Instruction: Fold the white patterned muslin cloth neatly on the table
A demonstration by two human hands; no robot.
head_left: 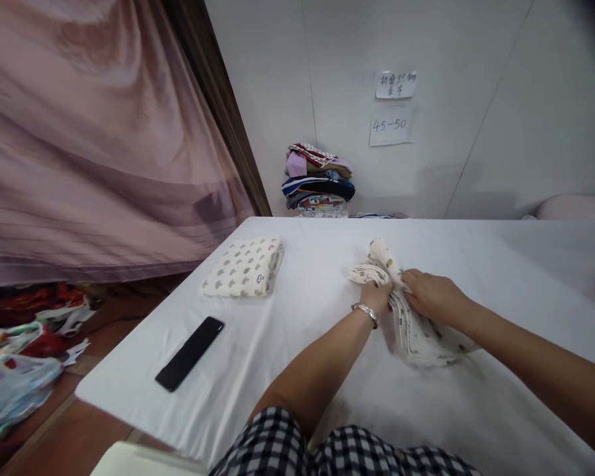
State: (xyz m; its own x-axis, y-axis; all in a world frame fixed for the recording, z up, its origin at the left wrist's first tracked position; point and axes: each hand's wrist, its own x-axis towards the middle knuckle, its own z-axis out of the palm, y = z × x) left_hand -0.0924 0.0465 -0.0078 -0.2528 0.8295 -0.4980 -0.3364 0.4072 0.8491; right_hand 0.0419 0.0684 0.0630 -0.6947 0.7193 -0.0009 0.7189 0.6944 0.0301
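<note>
Via head cam I had the L hand (378, 299) w/ its fingers clasped on the layered edges of a white patterned cloth (412, 334). The R hand (434, 296), just beside, had its fingers pinching the same cloth nr its raised end, prob. thru the top layers, tho blur made that hard to tell. The cloth was bunched over the R part of the white table (317, 264). A folded printed cloth (242, 268) lay well apart, to the L, w/ a black phone (191, 354) nearer the cam.
</note>
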